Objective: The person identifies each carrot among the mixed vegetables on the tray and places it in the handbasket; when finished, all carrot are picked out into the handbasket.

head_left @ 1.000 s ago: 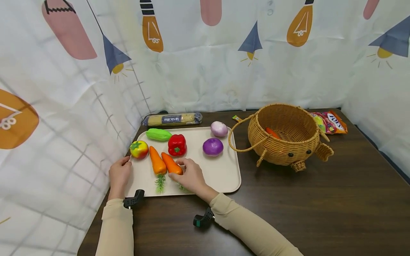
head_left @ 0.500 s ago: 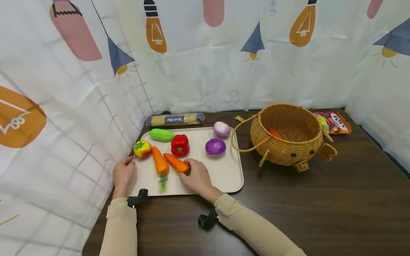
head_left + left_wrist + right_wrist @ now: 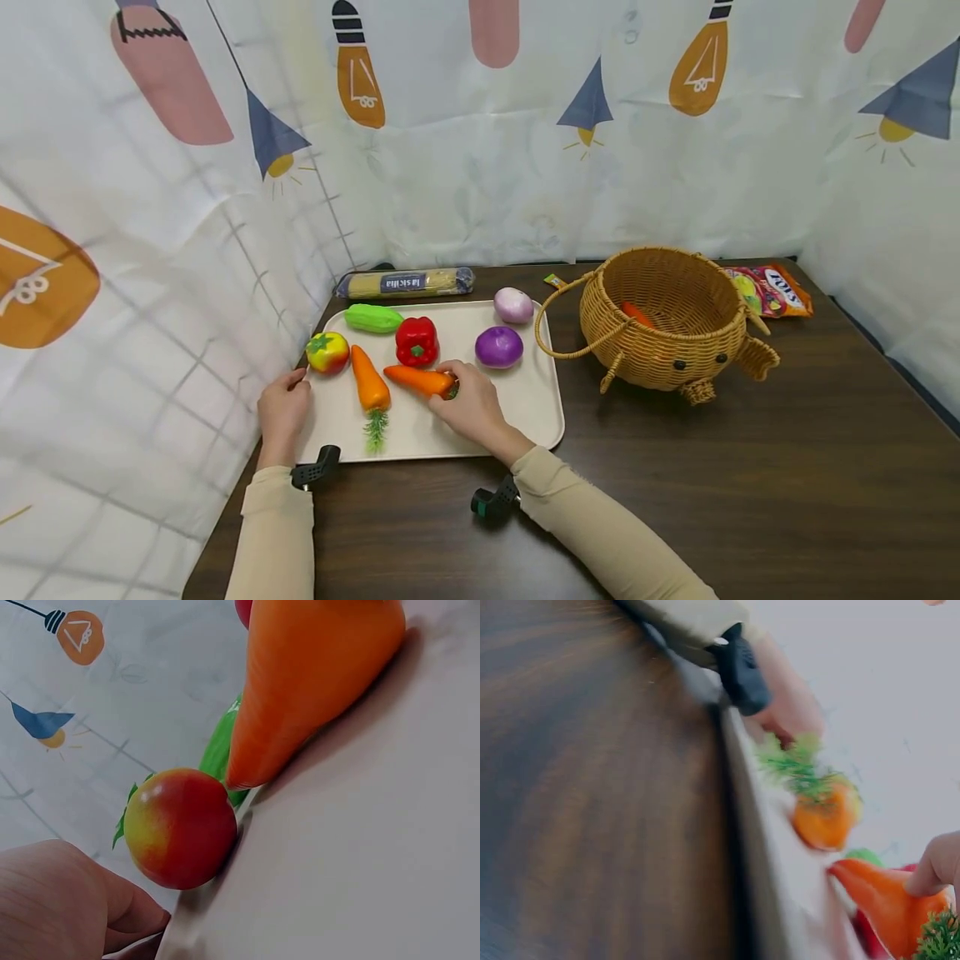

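Note:
With thumb and fingers, my right hand point(image 3: 476, 408) grips an orange toy carrot point(image 3: 420, 381) at its thick, leafy end over the cream tray point(image 3: 517, 421). The carrot's tip points left, just below a red bell pepper point(image 3: 417, 341). In the right wrist view, fingers point(image 3: 936, 866) lie on that carrot point(image 3: 889, 904). My left hand point(image 3: 283, 412) pinches the tray's left rim, beside a round red-and-yellow fruit with green leaves point(image 3: 327, 352); the same fruit point(image 3: 181, 829) stands close above the fingers in the left wrist view. A second carrot point(image 3: 369, 379) lies between both hands.
A green vegetable point(image 3: 372, 317), a purple one point(image 3: 498, 347) and a pale purple onion point(image 3: 513, 306) share the tray. Behind it lies a pasta packet point(image 3: 405, 283). To the right stands a wicker basket point(image 3: 652, 354) with something orange inside; a candy bag point(image 3: 768, 290) lies beyond it.
My right hand has moved right and slightly away from me with the carrot, which has turned from slanting to nearly level across the view. The left hand stays at the tray's rim.

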`<action>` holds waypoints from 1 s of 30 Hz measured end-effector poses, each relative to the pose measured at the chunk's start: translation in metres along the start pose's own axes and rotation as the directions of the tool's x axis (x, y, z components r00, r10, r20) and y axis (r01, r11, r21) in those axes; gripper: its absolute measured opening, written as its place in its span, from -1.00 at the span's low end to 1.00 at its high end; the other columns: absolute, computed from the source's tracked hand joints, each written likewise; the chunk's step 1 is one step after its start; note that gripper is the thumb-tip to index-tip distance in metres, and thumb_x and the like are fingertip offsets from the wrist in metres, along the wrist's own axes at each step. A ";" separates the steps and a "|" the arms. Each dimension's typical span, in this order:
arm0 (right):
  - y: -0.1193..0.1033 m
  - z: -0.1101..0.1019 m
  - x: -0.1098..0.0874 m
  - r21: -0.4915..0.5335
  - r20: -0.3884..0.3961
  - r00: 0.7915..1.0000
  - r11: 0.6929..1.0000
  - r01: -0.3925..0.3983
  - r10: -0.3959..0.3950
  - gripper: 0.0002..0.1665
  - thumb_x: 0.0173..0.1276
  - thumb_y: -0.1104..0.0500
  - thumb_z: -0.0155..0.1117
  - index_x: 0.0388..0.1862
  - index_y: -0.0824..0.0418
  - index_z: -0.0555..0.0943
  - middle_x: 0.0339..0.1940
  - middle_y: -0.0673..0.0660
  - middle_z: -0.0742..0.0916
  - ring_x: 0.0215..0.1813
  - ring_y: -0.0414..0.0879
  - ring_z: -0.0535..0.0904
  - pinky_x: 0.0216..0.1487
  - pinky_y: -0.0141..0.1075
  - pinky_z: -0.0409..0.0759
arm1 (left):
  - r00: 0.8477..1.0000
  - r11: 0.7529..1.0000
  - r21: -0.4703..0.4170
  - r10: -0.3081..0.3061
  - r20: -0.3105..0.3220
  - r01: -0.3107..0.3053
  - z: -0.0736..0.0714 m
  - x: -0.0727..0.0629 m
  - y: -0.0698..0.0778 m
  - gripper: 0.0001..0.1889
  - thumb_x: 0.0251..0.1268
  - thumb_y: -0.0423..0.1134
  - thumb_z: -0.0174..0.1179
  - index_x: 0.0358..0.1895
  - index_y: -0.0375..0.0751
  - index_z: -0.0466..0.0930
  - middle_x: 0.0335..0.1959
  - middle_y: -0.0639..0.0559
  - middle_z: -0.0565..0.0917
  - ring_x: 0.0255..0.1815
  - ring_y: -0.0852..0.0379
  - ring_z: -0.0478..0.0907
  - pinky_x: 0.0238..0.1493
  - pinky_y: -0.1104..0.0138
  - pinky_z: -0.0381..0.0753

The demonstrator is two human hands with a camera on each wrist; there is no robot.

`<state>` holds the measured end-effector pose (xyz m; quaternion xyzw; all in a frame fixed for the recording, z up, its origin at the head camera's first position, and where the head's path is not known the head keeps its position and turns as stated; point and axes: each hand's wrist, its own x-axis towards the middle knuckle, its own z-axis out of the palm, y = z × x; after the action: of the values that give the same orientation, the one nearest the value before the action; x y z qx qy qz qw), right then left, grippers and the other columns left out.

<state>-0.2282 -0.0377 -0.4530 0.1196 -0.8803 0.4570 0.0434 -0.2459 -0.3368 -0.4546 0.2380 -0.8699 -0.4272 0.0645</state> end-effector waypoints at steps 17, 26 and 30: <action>-0.010 -0.053 0.016 0.232 0.061 0.997 0.972 0.034 -0.050 -0.65 0.16 0.18 0.35 -0.03 0.07 0.70 -0.09 0.00 0.71 -0.08 -0.05 0.54 -0.15 -0.29 0.60 | 1.000 1.000 -0.001 0.018 -0.004 -0.018 -0.001 0.000 -0.001 -0.50 0.47 -0.19 -0.19 0.38 -0.28 0.39 0.41 -0.25 0.36 0.46 -0.24 0.19 0.41 -0.06 0.18; -0.013 -0.084 0.021 0.426 0.071 0.997 0.904 -0.040 0.011 -0.63 0.18 0.25 0.33 0.01 0.15 0.67 -0.03 0.14 0.69 -0.10 0.03 0.58 -0.18 -0.27 0.68 | 1.000 1.000 0.002 0.014 -0.005 -0.014 -0.001 0.001 -0.001 -0.50 0.47 -0.19 -0.18 0.38 -0.28 0.39 0.41 -0.27 0.35 0.45 -0.25 0.19 0.40 -0.06 0.18; -0.015 -0.103 0.021 0.460 0.061 0.997 0.885 -0.063 0.039 -0.60 0.19 0.23 0.33 0.05 0.16 0.66 0.01 0.16 0.66 -0.04 0.05 0.57 -0.07 -0.25 0.66 | 1.000 1.000 -0.003 0.011 -0.001 -0.011 -0.002 0.002 -0.001 -0.51 0.48 -0.19 -0.18 0.38 -0.27 0.39 0.41 -0.25 0.35 0.46 -0.24 0.18 0.40 -0.05 0.19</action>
<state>-0.2485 0.0346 -0.3780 0.1148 -0.7500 0.6511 -0.0203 -0.2463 -0.3395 -0.4549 0.2333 -0.8704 -0.4282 0.0675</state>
